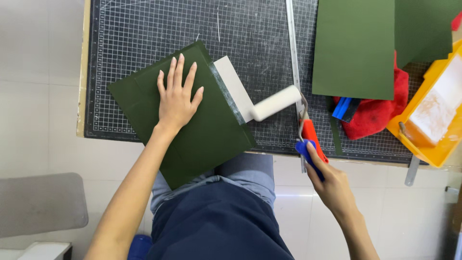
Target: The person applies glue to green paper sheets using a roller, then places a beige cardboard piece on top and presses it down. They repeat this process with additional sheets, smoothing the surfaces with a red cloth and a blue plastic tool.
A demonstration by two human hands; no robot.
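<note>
2 hands, left hand (177, 102) fingers splayed flat on green sheet (192, 139), right hand (331, 185) fingers gripping roller (288, 113)

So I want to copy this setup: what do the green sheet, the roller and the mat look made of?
Green sheet: looks like matte card or bookcloth; flat, stiff, no shine. Roller: white sleeve, probably foam or short nap, on a bent metal wire with a red and blue plastic-looking handle. Mat: dark, gridded, scuffed, likely a vinyl cutting mat.

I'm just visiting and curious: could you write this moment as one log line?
left hand: flat on dark green sheet | right hand: grips paint roller handle | roller: on white strip at sheet edge | cutting mat beneath
</note>
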